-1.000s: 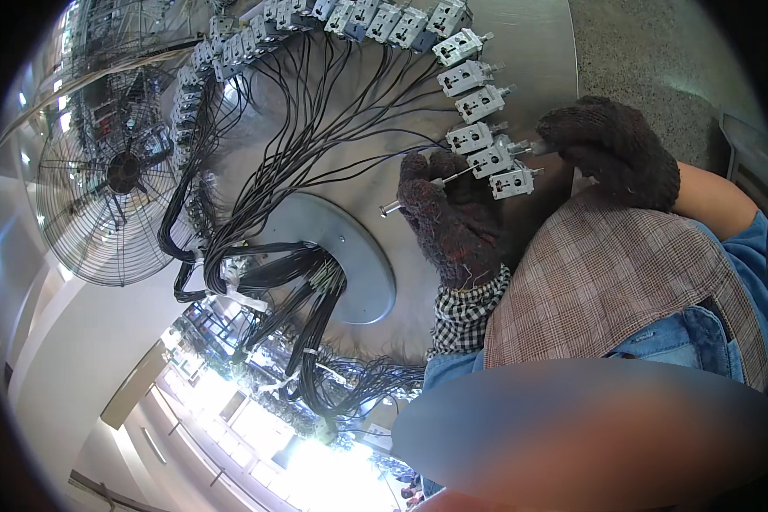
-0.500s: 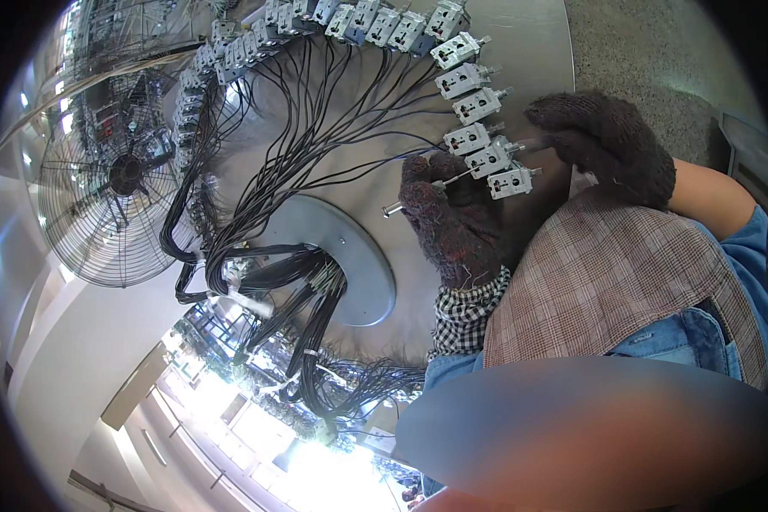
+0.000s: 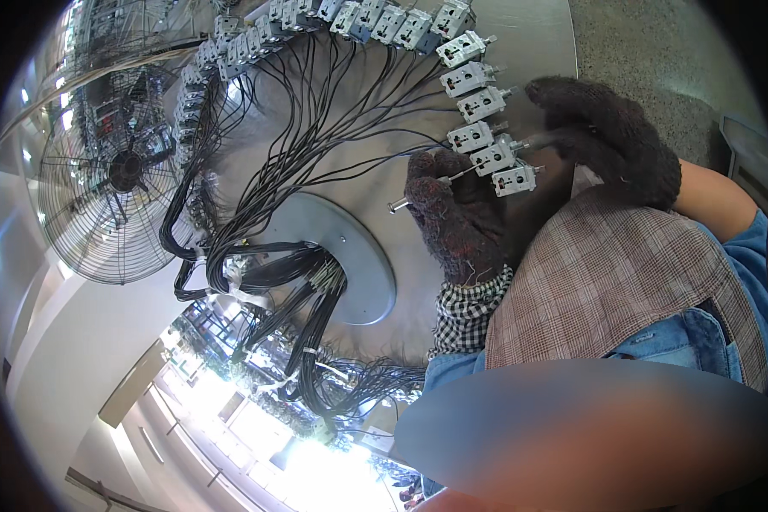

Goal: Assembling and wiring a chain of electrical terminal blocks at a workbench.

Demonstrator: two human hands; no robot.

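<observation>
My left hand (image 3: pixel 456 213), in a dark fuzzy glove, is closed around a thin metal rod (image 3: pixel 398 205). One end of the rod, with a wider round tip, sticks out to the left; its slim shaft points toward the nearest grey socket-like blocks. Just beyond those fingers, a block with dark holes (image 3: pixel 514 180) sits at the near end of a curved row, beside a similar block (image 3: pixel 495 155). My right hand (image 3: pixel 610 141), gloved the same way, is curled at the right side of these blocks. Its lower fingertips are smeared, and whatever they pinch cannot be made out.
More grey blocks (image 3: pixel 414 30) follow the rim of a round metal table (image 3: pixel 538 43). Black wires (image 3: pixel 307 141) run from them to a grey oval plate (image 3: pixel 363 264) at the middle. A wire-cage fan (image 3: pixel 126 171) stands at left. A plaid apron (image 3: pixel 589 282) covers my lap.
The blocks and both gloved hands appear slightly further right in the picture. My left hand keeps its hold on the metal rod, and my right hand stays beside the blocks.
</observation>
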